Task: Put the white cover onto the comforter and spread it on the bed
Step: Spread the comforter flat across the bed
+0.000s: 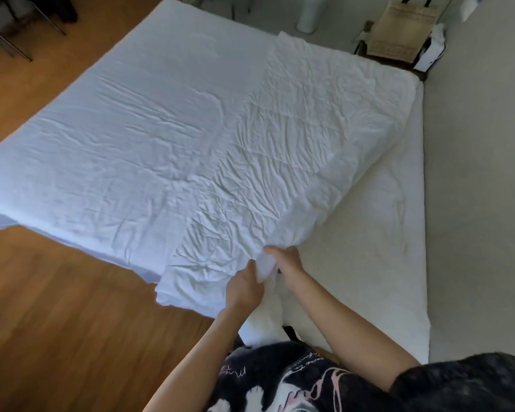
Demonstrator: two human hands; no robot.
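A wrinkled white cover [274, 162] lies folded over the right half of the flat white comforter [116, 144], which covers most of the bed and hangs past its left edge. At the near edge both hands meet on a bunched corner of the white fabric. My left hand [246, 288] grips the bunch from the left. My right hand [287, 261] grips it from the right, thumb pointing left. The bare cream mattress [378, 233] shows to the right of the cover.
Wooden floor [57, 307] runs along the bed's left and near side. A pale wall [482, 173] borders the mattress on the right. Beyond the far corner stand a woven tote bag [399, 28], a white box [431, 53] and a white cylinder [309, 16]. Dark chair legs [9, 40] stand far left.
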